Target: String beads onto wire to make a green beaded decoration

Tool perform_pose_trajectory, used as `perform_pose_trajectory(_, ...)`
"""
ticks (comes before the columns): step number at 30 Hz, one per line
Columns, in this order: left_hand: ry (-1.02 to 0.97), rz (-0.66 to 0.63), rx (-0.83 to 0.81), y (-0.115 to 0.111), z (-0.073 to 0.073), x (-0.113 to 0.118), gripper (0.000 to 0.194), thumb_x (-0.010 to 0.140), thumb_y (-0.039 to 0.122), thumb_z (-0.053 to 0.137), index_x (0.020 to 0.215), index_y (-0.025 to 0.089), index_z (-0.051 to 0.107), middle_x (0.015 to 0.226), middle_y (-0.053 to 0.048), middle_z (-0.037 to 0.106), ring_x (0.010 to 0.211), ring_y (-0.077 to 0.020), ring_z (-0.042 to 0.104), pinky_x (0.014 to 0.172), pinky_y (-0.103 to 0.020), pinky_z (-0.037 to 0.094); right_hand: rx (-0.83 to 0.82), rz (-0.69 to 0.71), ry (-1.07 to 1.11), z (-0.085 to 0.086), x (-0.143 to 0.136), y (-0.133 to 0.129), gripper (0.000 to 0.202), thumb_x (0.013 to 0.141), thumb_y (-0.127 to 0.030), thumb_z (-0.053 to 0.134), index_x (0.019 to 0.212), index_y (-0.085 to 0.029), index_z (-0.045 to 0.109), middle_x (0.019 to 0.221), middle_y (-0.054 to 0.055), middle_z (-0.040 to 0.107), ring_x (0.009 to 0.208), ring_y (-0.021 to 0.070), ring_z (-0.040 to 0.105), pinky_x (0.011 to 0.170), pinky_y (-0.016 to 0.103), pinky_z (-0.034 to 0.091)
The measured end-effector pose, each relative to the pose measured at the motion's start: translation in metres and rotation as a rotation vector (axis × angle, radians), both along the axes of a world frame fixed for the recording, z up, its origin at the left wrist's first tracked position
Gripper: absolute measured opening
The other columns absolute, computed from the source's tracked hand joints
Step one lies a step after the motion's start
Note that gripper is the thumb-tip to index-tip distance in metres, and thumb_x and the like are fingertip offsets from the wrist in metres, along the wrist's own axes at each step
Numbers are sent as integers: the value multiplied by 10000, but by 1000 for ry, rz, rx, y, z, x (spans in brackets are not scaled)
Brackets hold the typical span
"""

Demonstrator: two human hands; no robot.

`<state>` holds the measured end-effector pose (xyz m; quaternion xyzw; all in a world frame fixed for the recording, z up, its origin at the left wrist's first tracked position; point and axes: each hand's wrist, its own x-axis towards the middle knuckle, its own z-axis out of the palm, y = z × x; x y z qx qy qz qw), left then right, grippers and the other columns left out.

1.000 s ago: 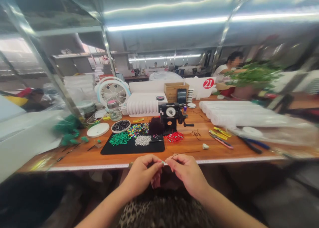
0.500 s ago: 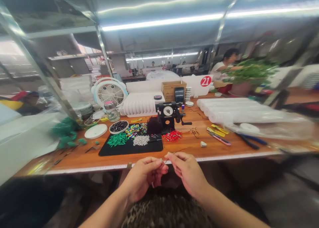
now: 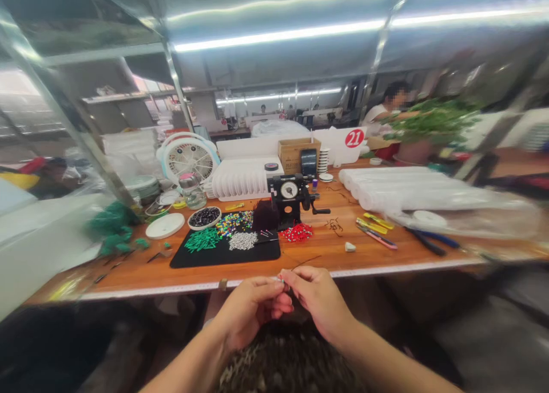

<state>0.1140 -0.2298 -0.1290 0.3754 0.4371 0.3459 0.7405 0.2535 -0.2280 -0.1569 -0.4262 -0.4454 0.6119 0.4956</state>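
My left hand [image 3: 256, 306] and my right hand [image 3: 321, 301] meet in front of the table edge, thumbs and forefingers pinched tip to tip. Between the fingertips shows a tiny red and pale green bead-like piece [image 3: 282, 279], mostly hidden. From my right fingers a thin dark thread [image 3: 306, 261] sticks out over the table edge. Beyond my hands, a black mat [image 3: 223, 260] carries green tube-like pieces [image 3: 202, 239], silver-grey beads [image 3: 243, 242] and mixed coloured beads [image 3: 229, 224]. Small red pieces with pale tips [image 3: 297, 233] are heaped beside the mat.
A black hand-crank machine with a dial [image 3: 289, 193] stands behind the mat. To the left are a bowl of black beads [image 3: 205, 218], a white lid [image 3: 165, 226] and a fan [image 3: 189, 158]. Cutters [image 3: 377, 233], pliers [image 3: 429, 243] and plastic-wrapped rolls [image 3: 386, 187] lie right. A co-worker [image 3: 388, 107] sits behind.
My hands have come closer, fingertips now touching. The green tip seen at my left fingers is now mostly covered. The dark thread extends further above my right fingers.
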Motion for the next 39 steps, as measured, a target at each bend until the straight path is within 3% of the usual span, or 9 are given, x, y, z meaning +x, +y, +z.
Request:
perform_pose_trajectory(3, -22, 54, 8, -2, 2, -3, 211, 677, 266, 773, 705, 94, 654, 605, -48, 622, 550, -103, 549, 537, -181, 412, 130, -99, -180, 0, 13, 4, 415, 814, -494, 578, 571, -157, 572, 465, -26, 512, 403, 93, 452, 390, 210, 332)
perform_pose_trajectory(7, -59, 217, 32, 0, 7, -14, 206, 650, 235, 793, 720, 108, 646, 631, -34, 620, 570, -104, 556, 557, -183, 455, 650, -434, -721, -14, 42, 15, 354, 856, -462, 536, 905, -143, 680, 789, 83, 620, 717, 205, 589, 662, 319, 481)
perform_pose_trajectory(10, -84, 273, 64, 2, 6, -22, 208, 636, 224, 798, 712, 103, 647, 633, -33, 616, 586, -113, 569, 562, -185, 476, 889, -397, -1188, -35, 51, 17, 364, 810, -407, 621, 1038, -128, 667, 878, 128, 596, 823, 282, 580, 701, 390, 493)
perform_pose_trajectory(12, -85, 297, 76, 3, 4, -25, 204, 638, 222, 795, 712, 102, 648, 636, -32, 615, 593, -114, 573, 563, -181, 480, 935, -356, -1311, -49, 51, 15, 303, 830, -303, 611, 1069, -123, 657, 867, 124, 584, 796, 270, 574, 663, 371, 498)
perform_pose_trajectory(15, -75, 282, 86, 2, 0, -26, 197, 654, 236, 785, 684, 103, 643, 636, -34, 617, 588, -112, 570, 557, -176, 482, 1002, -386, -1221, -61, 50, 12, 222, 890, -206, 510, 1014, -130, 678, 810, 96, 559, 749, 215, 571, 652, 315, 493)
perform_pose_trajectory(20, -64, 273, 91, 1, -3, -25, 204, 658, 254, 787, 666, 110, 643, 632, -29, 618, 592, -110, 573, 568, -171, 487, 977, -489, -1285, -60, 56, 14, 407, 917, -385, 445, 1083, -68, 638, 862, 139, 556, 747, 241, 566, 607, 330, 475)
perform_pose_trajectory(28, -52, 340, 60, -1, -2, -26, 257, 592, 259, 833, 713, 111, 661, 641, -17, 619, 601, -103, 576, 610, -178, 491, 1045, -449, -969, -44, 59, -2, 176, 887, -141, 499, 812, -139, 658, 656, 37, 501, 614, 151, 489, 574, 258, 389)
perform_pose_trajectory(34, 10, 196, -45, 2, -6, -2, 216, 639, 243, 785, 715, 117, 626, 715, -64, 660, 624, -147, 618, 495, -181, 435, 801, -195, -576, -5, 39, -30, 163, 863, -160, 521, 715, -165, 589, 638, 2, 526, 570, 107, 493, 548, 219, 384)
perform_pose_trajectory(39, -65, 135, -157, 24, -14, 19, 100, 710, 189, 678, 707, 101, 629, 679, -65, 647, 563, -119, 584, 428, -158, 369, 802, -111, -505, -13, 16, -24, 162, 848, -132, 511, 732, -153, 622, 753, 47, 594, 704, 132, 566, 651, 227, 445)
